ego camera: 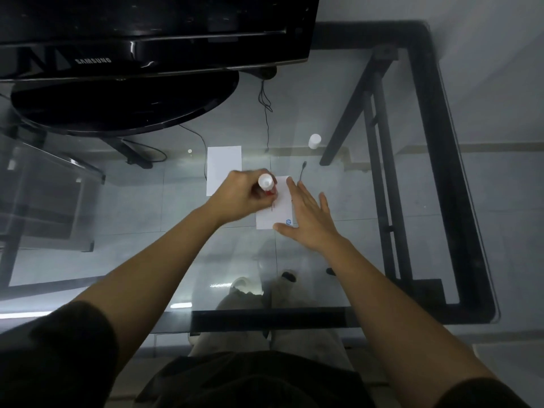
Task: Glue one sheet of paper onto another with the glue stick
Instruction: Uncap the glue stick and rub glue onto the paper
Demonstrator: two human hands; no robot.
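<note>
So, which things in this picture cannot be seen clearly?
Head view only:
- Glue stick tip: hidden by the left hand, so contact with the near paper is unclear.
- Blue logo on that paper: too small to read.
- Near paper's right edge: covered by the right hand.
- Monitor: cut off by the top edge.

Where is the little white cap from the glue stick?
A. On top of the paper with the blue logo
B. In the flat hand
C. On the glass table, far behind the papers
C: the white cap stands alone on the glass table, beyond both papers and away from both hands.
</note>
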